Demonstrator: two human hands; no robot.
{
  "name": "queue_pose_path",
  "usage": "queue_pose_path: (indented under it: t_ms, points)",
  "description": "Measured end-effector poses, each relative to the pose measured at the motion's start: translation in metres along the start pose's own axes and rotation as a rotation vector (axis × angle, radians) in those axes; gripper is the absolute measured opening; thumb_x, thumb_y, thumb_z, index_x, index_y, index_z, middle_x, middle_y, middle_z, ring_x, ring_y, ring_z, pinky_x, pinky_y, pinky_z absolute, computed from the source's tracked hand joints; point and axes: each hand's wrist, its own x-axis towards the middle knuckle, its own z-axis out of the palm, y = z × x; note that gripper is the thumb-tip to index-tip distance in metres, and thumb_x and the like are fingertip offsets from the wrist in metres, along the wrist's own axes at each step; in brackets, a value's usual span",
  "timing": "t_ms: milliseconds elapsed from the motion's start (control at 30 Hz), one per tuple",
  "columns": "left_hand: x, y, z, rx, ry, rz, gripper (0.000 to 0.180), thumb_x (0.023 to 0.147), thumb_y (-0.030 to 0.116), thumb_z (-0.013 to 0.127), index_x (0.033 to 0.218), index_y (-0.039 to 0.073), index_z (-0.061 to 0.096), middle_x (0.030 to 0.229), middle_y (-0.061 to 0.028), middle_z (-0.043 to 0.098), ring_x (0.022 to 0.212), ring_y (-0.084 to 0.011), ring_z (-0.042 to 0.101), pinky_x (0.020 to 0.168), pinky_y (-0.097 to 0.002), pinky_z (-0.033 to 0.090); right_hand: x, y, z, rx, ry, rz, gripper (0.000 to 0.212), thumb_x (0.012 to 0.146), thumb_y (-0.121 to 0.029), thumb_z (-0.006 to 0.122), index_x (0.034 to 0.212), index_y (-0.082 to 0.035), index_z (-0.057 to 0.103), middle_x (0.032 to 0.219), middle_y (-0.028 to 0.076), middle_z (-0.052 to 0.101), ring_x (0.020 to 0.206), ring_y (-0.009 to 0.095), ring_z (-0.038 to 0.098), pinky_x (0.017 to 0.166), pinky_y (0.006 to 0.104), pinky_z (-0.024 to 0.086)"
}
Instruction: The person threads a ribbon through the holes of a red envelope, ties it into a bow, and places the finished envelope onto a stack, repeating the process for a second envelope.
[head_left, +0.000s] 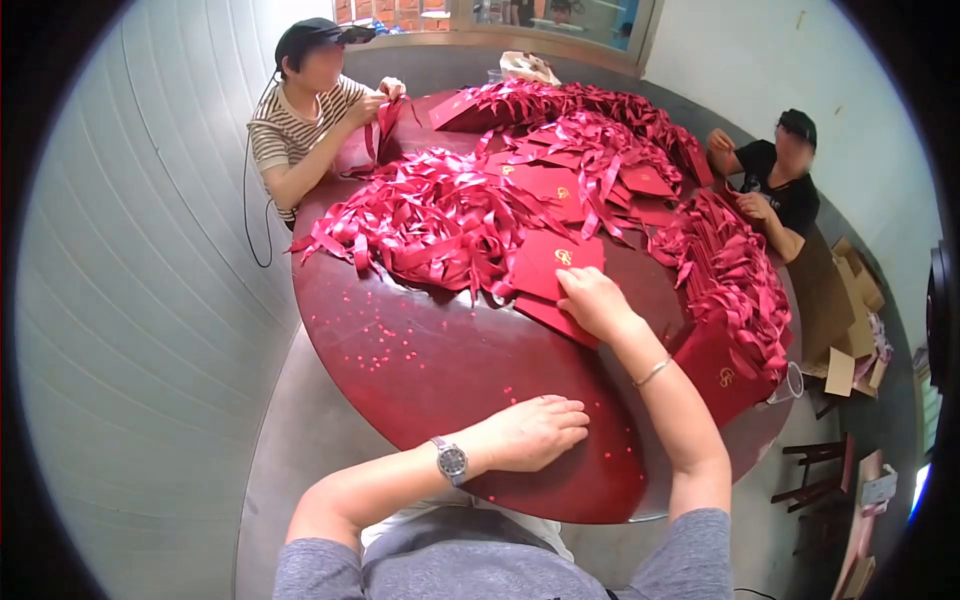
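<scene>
With my right hand [596, 303] I pinch the near edge of a flat red gift bag [548, 258] that bears a gold emblem. Under it lies another red bag [557, 318]. My left hand [535, 434], a watch on its wrist, lies on the bare tabletop near the front edge, fingers stretched out and holding nothing. Beyond the bag spreads a heap of shiny red ribbons [425, 215], its ribbon handles tangled together. To the right stands a tightly packed row of red bags [725, 375], with ribbons along its top.
The round dark red table [440, 370] carries scattered small red bits. At far left a co-worker in stripes [300, 130] handles ribbon; another in black [780, 180] sits at far right. A clear cup [789, 384] tips at the right edge. Cardboard boxes [835, 320] stand beyond.
</scene>
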Motion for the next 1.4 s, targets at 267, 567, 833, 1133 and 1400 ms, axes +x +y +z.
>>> queue_pose_path:
  t_ms: [267,567,833,1133,1400]
  points:
    - [-0.012,-0.025,-0.088,0.092,0.541,-0.040,0.016,0.077,0.008,0.066,0.093,0.007,0.067,0.098,-0.0105,0.067,0.097,-0.0286,0.064,0.088,-0.0425,0.050,-0.033,-0.033,-0.054,-0.338,0.157,-0.204,0.034,0.081,-0.009,0.057,0.111,0.006,0.060,0.103,0.017,0.068,0.092,0.028,0.068,0.074,0.0368,0.056]
    - [-0.054,-0.172,-0.125,0.459,0.562,-0.756,0.009,0.081,0.012,0.066,0.088,0.006,0.066,0.100,-0.0097,0.064,0.102,-0.0316,0.058,0.089,-0.0438,0.045,-0.103,-0.130,-0.057,-0.012,0.083,-0.257,0.027,0.084,-0.025,0.067,0.102,-0.004,0.068,0.100,0.014,0.071,0.091,0.026,0.070,0.080,0.0374,0.054]
    - [-0.012,-0.032,-0.080,0.361,0.573,-0.343,0.007,0.074,0.005,0.061,0.078,0.010,0.057,0.068,-0.0062,0.056,0.067,-0.0252,0.059,0.067,-0.0419,0.045,-0.038,-0.121,-0.050,2.019,-0.006,0.672,0.038,0.094,-0.024,0.064,0.126,-0.004,0.057,0.109,0.009,0.068,0.097,0.021,0.066,0.083,0.0374,0.054]
    - [-0.044,0.039,-0.038,0.096,0.412,-0.378,0.010,0.075,0.003,0.068,0.078,0.009,0.060,0.058,-0.0035,0.049,0.046,-0.0213,0.051,0.044,-0.0326,0.039,-0.083,-0.092,-0.053,2.065,0.396,0.786,0.031,0.093,-0.003,0.062,0.122,-0.002,0.051,0.092,0.006,0.062,0.071,0.011,0.059,0.067,0.0267,0.051]
    - [-0.050,0.061,-0.024,-0.071,0.335,-0.360,0.011,0.075,0.004,0.071,0.082,0.008,0.065,0.062,-0.0047,0.058,0.046,-0.0228,0.053,0.043,-0.0328,0.042,-0.095,-0.081,-0.078,1.996,0.547,0.866,0.025,0.099,-0.011,0.054,0.123,-0.003,0.052,0.090,0.002,0.057,0.072,0.008,0.050,0.064,0.0241,0.041]
